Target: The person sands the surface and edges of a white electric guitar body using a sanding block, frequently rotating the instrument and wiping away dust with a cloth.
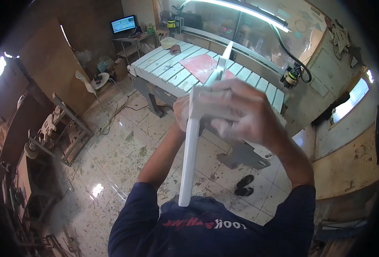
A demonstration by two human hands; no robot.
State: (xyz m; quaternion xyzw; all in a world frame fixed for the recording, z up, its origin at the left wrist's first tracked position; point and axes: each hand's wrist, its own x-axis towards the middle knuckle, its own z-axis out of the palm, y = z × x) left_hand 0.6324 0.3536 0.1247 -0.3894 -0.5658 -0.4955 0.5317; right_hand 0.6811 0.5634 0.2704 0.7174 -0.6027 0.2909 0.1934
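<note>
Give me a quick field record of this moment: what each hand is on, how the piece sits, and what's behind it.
Left hand: grips the long white strip from the left side
Right hand: wrapped over the same strip, dusted white
Strip pose: held in the air, near end close to the chest, far end pointing toward the slatted table
On table: red sheet
Floor: pair of dark sandals on the tiles
Background: lit monitor
</note>
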